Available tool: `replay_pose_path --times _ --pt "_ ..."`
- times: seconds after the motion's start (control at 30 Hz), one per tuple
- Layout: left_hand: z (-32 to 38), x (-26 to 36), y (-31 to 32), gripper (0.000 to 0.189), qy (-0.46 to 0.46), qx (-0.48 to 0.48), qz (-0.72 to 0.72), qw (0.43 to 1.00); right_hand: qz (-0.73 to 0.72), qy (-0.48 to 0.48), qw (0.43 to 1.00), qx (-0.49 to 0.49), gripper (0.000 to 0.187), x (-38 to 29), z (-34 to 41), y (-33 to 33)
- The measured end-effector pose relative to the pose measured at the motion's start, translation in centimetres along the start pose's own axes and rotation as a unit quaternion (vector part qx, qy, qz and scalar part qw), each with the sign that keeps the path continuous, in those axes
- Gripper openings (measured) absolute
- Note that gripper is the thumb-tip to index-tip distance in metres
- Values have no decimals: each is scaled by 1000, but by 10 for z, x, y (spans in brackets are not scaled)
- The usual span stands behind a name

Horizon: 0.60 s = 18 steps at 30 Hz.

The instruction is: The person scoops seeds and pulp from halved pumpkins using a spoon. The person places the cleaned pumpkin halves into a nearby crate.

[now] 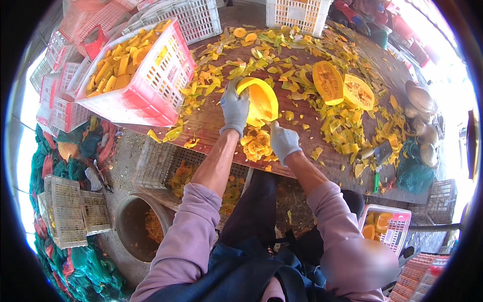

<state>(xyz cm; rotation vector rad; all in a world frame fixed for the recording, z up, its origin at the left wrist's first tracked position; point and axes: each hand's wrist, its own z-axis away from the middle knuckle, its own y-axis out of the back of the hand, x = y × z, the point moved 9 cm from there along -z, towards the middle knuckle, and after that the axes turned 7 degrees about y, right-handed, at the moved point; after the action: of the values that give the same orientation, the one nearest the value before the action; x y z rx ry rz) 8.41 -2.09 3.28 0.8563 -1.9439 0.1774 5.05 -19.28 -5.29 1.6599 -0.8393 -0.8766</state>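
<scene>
My left hand (234, 107), in a grey knit glove, grips the upper left rim of a peeled pumpkin half (267, 96) and holds it tilted over the table. Its hollow inside faces me. My right hand (285, 140), also gloved, is curled at the pumpkin's lower edge; whether a tool is in it I cannot tell. Below the pumpkin, a heap of stringy pulp (256, 145) with seeds lies at the table edge. To the right, one cut pumpkin half (327, 83) still has seeds, with another seeded half (358, 92) against it.
Peelings (341, 126) litter the wooden table (211, 132). A crate of cut pumpkin (166, 75) stands left. A cleaver (383, 151) and a green-handled tool (376, 181) lie right. Below are a crate of scraps (154, 166) and a round tub (126, 226). Another person's gloved hand (361, 26) shows far right.
</scene>
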Motion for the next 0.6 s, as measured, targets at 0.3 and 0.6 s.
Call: replay_pose_path --times 0.3,0.6 --pt "0 -84 30 29 254 123 302 911 -6 51 994 -98 11 3 26 -9" --pt "8 -22 37 20 209 57 348 912 47 71 993 -81 26 -33 -5 41"
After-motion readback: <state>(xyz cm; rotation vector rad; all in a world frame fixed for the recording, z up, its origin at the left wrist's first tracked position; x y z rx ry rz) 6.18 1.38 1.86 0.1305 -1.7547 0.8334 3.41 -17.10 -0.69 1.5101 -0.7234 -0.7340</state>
